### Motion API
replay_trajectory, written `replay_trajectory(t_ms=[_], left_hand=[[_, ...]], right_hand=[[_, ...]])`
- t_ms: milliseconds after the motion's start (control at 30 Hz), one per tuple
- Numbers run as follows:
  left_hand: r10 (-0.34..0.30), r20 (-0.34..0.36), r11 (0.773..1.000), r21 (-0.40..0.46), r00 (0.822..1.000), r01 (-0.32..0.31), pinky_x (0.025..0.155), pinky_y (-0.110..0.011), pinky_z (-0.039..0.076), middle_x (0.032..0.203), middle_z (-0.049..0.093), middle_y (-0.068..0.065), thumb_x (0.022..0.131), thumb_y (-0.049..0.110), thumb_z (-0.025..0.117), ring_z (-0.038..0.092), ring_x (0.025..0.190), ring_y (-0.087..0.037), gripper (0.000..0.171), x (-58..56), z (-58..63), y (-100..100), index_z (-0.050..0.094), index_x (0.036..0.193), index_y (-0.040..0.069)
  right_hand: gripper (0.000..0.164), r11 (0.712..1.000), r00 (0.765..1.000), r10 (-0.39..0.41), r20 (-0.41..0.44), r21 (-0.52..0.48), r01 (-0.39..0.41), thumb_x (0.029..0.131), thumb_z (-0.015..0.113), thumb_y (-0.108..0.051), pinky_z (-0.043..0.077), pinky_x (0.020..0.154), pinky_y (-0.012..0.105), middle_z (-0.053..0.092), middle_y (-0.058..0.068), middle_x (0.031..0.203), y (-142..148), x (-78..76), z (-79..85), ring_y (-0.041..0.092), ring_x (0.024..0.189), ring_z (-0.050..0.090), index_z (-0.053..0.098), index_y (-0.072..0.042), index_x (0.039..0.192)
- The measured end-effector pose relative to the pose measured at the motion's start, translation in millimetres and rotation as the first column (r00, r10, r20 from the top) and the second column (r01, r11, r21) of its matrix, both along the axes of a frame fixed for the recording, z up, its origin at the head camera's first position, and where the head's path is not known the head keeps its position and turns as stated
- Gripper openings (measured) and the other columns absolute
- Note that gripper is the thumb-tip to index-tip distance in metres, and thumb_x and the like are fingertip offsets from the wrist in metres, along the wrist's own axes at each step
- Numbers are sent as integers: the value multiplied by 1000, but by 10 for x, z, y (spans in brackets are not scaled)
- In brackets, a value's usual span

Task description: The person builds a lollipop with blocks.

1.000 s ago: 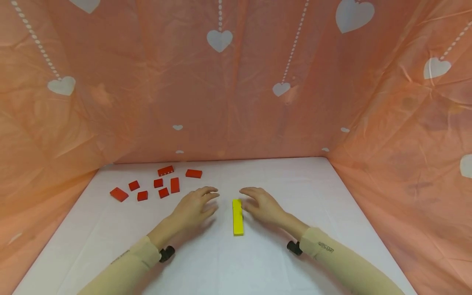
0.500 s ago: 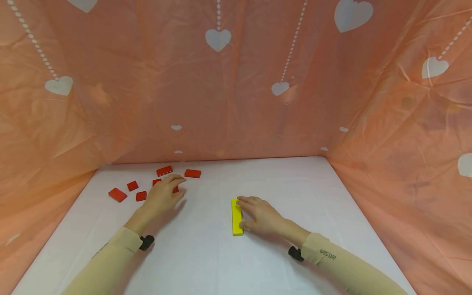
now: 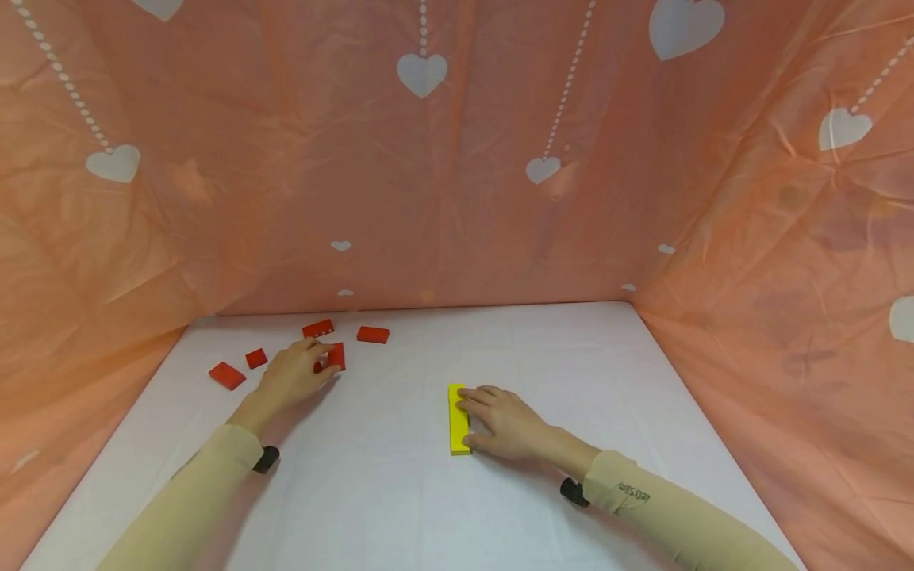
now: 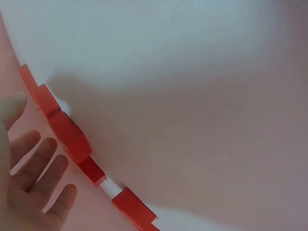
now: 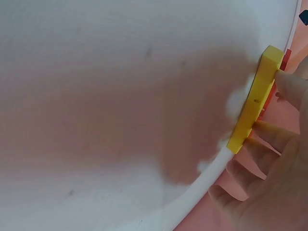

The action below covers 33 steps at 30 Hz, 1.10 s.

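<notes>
My left hand (image 3: 291, 374) reaches over the group of red blocks at the back left, its fingers spread apart. Just beyond its fingertips lies an oblong red block (image 3: 338, 357), with a smaller red block (image 3: 317, 367) partly covered by the hand. The left wrist view has red blocks (image 4: 72, 134) in front of the spread fingers, none between them. A long yellow block (image 3: 458, 424) lies mid-table, with a faint step near its far end. My right hand (image 3: 510, 424) rests its fingertips and thumb on it, fingers loosely bent; the right wrist view shows them along the yellow block (image 5: 255, 96).
Around the left hand lie an oblong red block (image 3: 227, 376), a small red cube (image 3: 256, 358), a red block with white dots (image 3: 318, 328) and another red block (image 3: 373, 335). The white table (image 3: 400, 492) is bordered by an orange heart-patterned curtain (image 3: 443, 198).
My left hand has moved left and away from the middle, over the red blocks, and covers some of them. My right hand has come onto the yellow block from its right side.
</notes>
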<state>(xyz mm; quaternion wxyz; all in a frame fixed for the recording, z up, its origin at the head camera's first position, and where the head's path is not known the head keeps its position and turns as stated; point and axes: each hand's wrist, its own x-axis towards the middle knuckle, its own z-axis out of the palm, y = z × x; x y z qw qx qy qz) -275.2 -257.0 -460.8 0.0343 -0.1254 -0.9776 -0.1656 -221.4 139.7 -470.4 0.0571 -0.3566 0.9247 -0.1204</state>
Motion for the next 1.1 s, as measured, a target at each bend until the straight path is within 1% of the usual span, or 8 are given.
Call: replay_trajectory(t_ms=[100,233,433,567,767,933,1033,1100], left_hand=[[2,14,999,-34,1000,-2,104,-70,45,143,52,-34,96,33,74,48,129,-56,58,-12,-4,-1,60,139,-5],[13,31,998,-58,999,-11,106,-70,43,145,50,-35,97,35,73,46,132,-55,62,-27,-16,16,58,141,-5],[25,46,997,-71,999,-21,110,-69,40,146,49,-35,97,35,72,45,133,-53,64,-67,-34,43,55,144,-6],[32,39,996,-85,999,-28,111,-68,39,146,50,-34,98,34,72,46,132,-53,64,-101,-64,54,55,144,-6],[41,28,997,-71,999,-39,111,-69,39,142,53,-33,97,31,72,48,130,-52,59,-132,-86,89,57,139,-7],[48,41,998,-52,998,-46,112,-69,38,143,51,-34,96,26,70,46,132,-52,56,-139,-97,118,57,139,-8],[46,31,998,-38,998,-45,109,-68,41,137,55,-33,95,24,71,51,125,-50,55,-148,-115,116,59,138,-8],[40,15,999,-23,999,-39,106,-66,44,129,59,-31,94,22,72,54,116,-46,53,-150,-128,111,61,136,-7]], right_hand=[[59,1000,1000,3,7,1,-3,100,68,-40,34,120,55,45,7,161,2,-6,-10,35,146,42,56,-11,150],[60,1000,1000,8,13,-2,-8,100,68,-40,34,120,55,45,7,161,2,-12,-18,35,147,42,55,-10,150],[59,1000,1000,18,5,-9,-18,100,67,-39,36,120,54,45,8,161,0,-5,-26,34,146,43,56,-10,150],[59,1000,1000,23,-2,-16,-23,100,67,-39,36,120,53,45,8,161,9,-8,-39,34,146,43,56,-10,150],[59,999,1000,24,-5,-26,-24,100,68,-38,37,118,54,45,8,161,22,-14,-55,34,146,43,56,-10,150],[59,999,1000,24,0,-34,-24,100,68,-38,38,118,54,45,8,161,23,-13,-62,34,146,43,56,-9,150],[59,999,1000,25,0,-37,-25,100,68,-38,38,118,54,45,9,161,28,-17,-69,34,146,43,56,-9,150],[59,999,1000,24,1,-38,-24,100,68,-38,38,118,54,45,9,161,32,-20,-74,34,146,43,56,-9,150]])
